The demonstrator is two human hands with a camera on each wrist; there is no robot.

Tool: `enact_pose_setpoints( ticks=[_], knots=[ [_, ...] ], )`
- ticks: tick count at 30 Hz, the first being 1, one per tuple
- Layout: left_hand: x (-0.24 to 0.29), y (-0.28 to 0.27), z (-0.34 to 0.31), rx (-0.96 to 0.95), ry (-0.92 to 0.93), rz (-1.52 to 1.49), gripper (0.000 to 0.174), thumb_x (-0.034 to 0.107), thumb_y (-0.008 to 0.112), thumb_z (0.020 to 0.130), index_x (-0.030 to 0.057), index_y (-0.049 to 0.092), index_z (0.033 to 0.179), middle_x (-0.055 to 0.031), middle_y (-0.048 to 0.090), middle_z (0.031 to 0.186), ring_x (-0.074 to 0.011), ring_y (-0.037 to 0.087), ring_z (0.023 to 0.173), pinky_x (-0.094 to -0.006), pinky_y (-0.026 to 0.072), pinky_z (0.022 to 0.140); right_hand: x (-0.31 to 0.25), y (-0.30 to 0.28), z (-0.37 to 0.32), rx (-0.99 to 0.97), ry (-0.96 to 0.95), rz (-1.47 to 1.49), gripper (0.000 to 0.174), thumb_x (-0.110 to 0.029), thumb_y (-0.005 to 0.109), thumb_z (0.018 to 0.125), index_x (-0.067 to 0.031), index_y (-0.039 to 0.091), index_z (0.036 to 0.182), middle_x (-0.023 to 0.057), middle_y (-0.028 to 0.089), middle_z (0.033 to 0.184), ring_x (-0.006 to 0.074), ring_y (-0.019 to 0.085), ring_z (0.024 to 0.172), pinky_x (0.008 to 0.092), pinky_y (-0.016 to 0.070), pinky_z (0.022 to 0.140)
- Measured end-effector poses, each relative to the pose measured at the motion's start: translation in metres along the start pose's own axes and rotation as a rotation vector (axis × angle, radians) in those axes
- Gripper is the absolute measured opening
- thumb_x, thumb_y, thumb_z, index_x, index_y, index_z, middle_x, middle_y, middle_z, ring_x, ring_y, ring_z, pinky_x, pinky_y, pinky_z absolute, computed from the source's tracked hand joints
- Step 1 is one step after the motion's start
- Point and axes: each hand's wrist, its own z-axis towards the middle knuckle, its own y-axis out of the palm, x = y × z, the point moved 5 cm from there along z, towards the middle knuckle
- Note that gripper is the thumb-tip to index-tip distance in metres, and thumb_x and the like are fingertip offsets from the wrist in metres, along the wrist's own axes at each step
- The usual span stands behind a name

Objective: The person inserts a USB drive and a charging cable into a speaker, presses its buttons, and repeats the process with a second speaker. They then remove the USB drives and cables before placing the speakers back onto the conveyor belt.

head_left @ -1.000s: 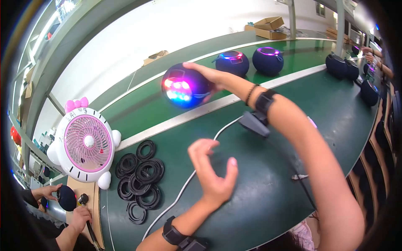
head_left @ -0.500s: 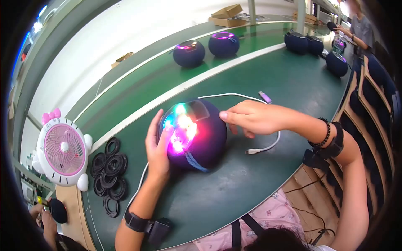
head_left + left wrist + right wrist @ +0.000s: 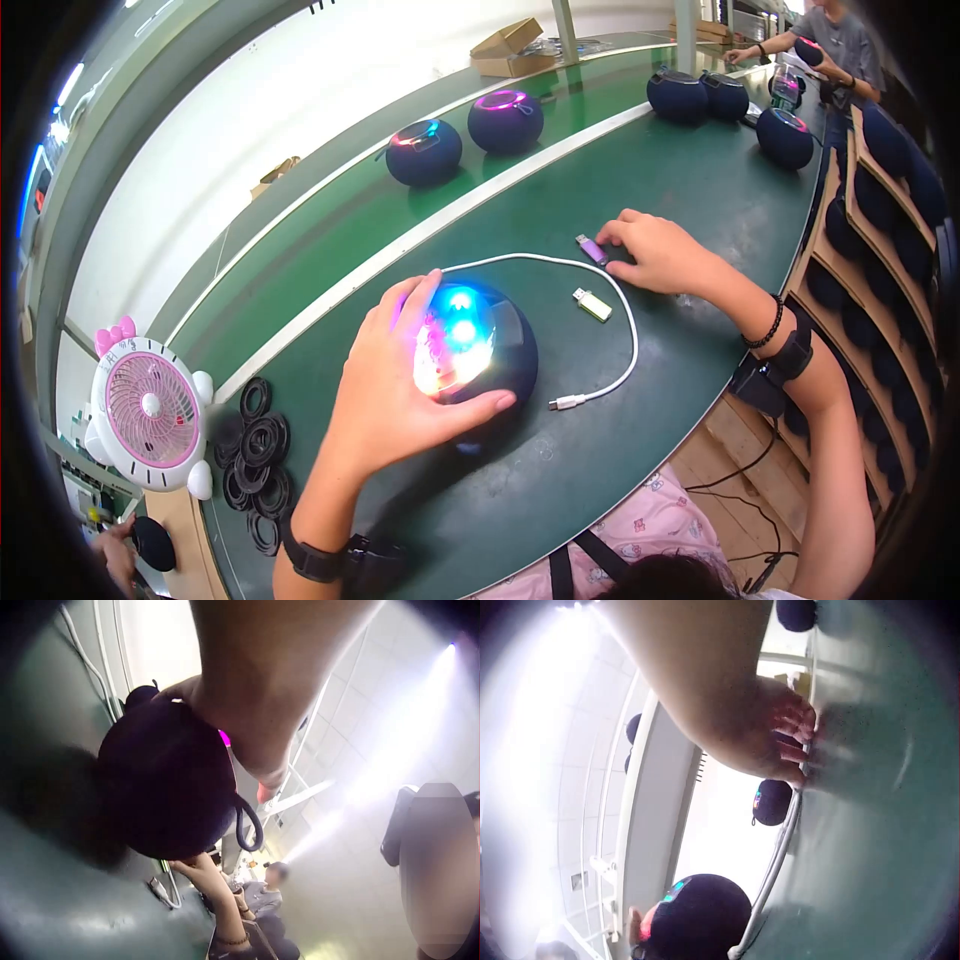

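Observation:
My left hand (image 3: 385, 390) holds a round dark-blue speaker (image 3: 515, 350) from its left side, fingers over the top and thumb along the near side. Bright coloured lights glow on the speaker's upper face, partly behind that hand. A strap loop (image 3: 249, 823) hangs from the speaker in the left wrist view. Low over the table, my right hand (image 3: 660, 252) has its fingertips right at the end of a purple USB stick (image 3: 596, 252), thumb and fingers apart. Just nearer me lies a pale-yellow USB stick (image 3: 592, 304). Around both sticks curves a white cable (image 3: 633, 345), its plug (image 3: 567, 402) beside the speaker.
Two lit speakers (image 3: 424, 160) stand beyond the white strip; several more (image 3: 785, 140) are at the far right. Black rings (image 3: 262, 440) and a pink-and-white fan (image 3: 150, 402) sit at left. Racks of speakers (image 3: 870, 290) line the right edge. Another person (image 3: 845, 50) works at back right.
The speaker came down from the far side, out of my right hand's grip, and now my left hand holds it. My right hand has moved off it to the purple USB stick.

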Motion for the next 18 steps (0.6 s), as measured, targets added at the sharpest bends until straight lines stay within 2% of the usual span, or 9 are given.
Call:
enact_pose_setpoints(
  ticks=[2,4,5,6,8,10,13,15,18],
  knots=[
    [-0.013,-0.007,0.003,-0.055,0.032,-0.093,0.099,0.047,0.086,0.059,0.0008,0.047,0.138,-0.0208,0.048,0.140,-0.0392,0.043,0.132,-0.0470,0.0346,0.110,-0.011,-0.002,0.006,0.029,-0.007,0.067,0.043,-0.027,0.070,0.084,-0.0049,0.059,0.118,0.0139,0.062,0.102,0.0315,0.064,0.089,0.0406,0.0512,0.080],
    [-0.015,-0.009,0.005,-0.190,0.240,-0.126,0.099,0.044,0.088,0.055,0.0061,0.049,0.138,-0.0184,0.046,0.144,-0.0427,0.035,0.138,-0.0511,0.0295,0.112,-0.014,0.004,0.017,0.010,0.008,-0.047,0.039,-0.028,0.068,0.085,-0.0038,0.059,0.114,0.0125,0.063,0.096,0.0317,0.065,0.086,0.0412,0.0513,0.080],
    [-0.014,-0.012,0.007,-0.205,0.244,-0.137,0.100,0.044,0.088,0.052,0.0102,0.050,0.138,-0.0158,0.044,0.147,-0.0447,0.028,0.141,-0.0548,0.0252,0.113,-0.016,0.008,0.023,0.052,0.019,-0.097,0.036,-0.021,0.071,0.083,-0.0024,0.059,0.111,0.0104,0.065,0.091,0.0257,0.065,0.084,0.0376,0.0521,0.077],
    [-0.012,-0.013,0.007,-0.205,0.255,-0.135,0.100,0.044,0.088,0.052,0.0102,0.050,0.138,-0.0158,0.044,0.147,-0.0447,0.028,0.141,-0.0548,0.0252,0.113,-0.012,0.008,0.028,0.061,0.026,-0.101,0.036,-0.021,0.071,0.083,-0.0024,0.059,0.111,0.0104,0.065,0.091,0.0257,0.065,0.084,0.0376,0.0521,0.077],
    [-0.006,-0.015,0.003,-0.183,0.329,-0.124,0.101,0.044,0.088,0.052,0.0111,0.050,0.139,-0.0164,0.042,0.148,-0.0447,0.026,0.143,-0.0561,0.0236,0.113,-0.011,0.013,0.037,-0.154,-0.052,0.452,0.036,-0.013,0.077,0.079,-0.0009,0.060,0.109,0.0093,0.065,0.089,0.0185,0.064,0.082,0.0330,0.0524,0.074],
    [0.009,-0.016,-0.002,-0.200,0.361,-0.035,0.107,0.048,0.089,0.050,0.0101,0.047,0.141,-0.0169,0.039,0.150,-0.0450,0.025,0.143,-0.0573,0.0236,0.113,-0.014,0.002,0.034,-0.137,0.021,0.471,0.036,-0.006,0.078,0.076,0.0005,0.060,0.107,0.0078,0.066,0.088,0.0134,0.062,0.081,0.0293,0.0520,0.072],
    [0.012,-0.010,-0.011,-0.115,0.133,0.183,0.121,0.056,0.090,0.046,0.0068,0.040,0.145,-0.0221,0.037,0.149,-0.0456,0.032,0.139,-0.0561,0.0288,0.110,-0.013,0.001,0.028,-0.240,0.052,0.445,0.030,-0.006,0.074,0.080,0.0014,0.059,0.104,0.0095,0.066,0.087,0.0186,0.064,0.081,0.0329,0.0519,0.072],
    [0.007,-0.008,-0.012,-0.100,0.109,0.124,0.119,0.055,0.090,0.046,0.0066,0.041,0.144,-0.0228,0.038,0.147,-0.0447,0.035,0.136,-0.0538,0.0313,0.109,-0.028,-0.017,0.019,0.038,-0.249,0.293,0.022,-0.005,0.070,0.083,0.0011,0.058,0.100,0.0120,0.065,0.087,0.0260,0.064,0.082,0.0366,0.0510,0.072],
    [-0.008,-0.015,-0.008,-0.101,0.107,0.018,0.112,0.049,0.091,0.047,0.0061,0.046,0.140,-0.0215,0.042,0.143,-0.0411,0.042,0.132,-0.0467,0.0367,0.107,-0.065,-0.037,-0.002,0.053,-0.190,0.425,0.015,-0.010,0.065,0.086,-0.0004,0.056,0.093,0.0145,0.065,0.084,0.0349,0.064,0.080,0.0423,0.0509,0.073]
  ],
)
